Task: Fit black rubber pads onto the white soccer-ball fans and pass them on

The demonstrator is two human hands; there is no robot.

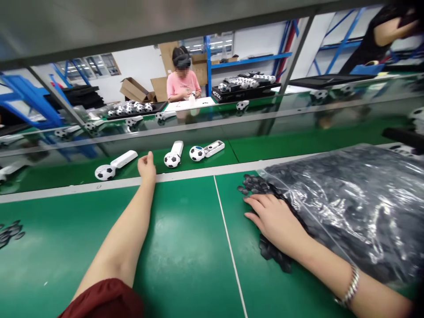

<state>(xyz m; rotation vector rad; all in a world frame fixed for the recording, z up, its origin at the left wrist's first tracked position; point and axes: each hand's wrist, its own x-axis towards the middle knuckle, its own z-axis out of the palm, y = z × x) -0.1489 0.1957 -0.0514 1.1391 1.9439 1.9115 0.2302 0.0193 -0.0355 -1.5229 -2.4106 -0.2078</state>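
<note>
My left hand (147, 167) is over the near edge of the sunken green belt, its fingers curled. Its palm faces away, so anything inside is hidden. To its left lies a white handheld device with a football-patterned head (105, 172). On its right are a second football-headed device (172, 155) and a third with an open handle (213, 149). My right hand (276, 221), fingers spread apart, rests on a pile of small black rounded pieces (253, 183). Beside it, a large clear plastic bag (357, 207) holds more dark pieces.
Another small heap of black pieces (10, 233) lies at the left on the green table (185, 247). Across the belt, a person in a pink top (183, 84) sits between trays of football-headed devices (129, 108). A metal shelf (99, 26) hangs overhead.
</note>
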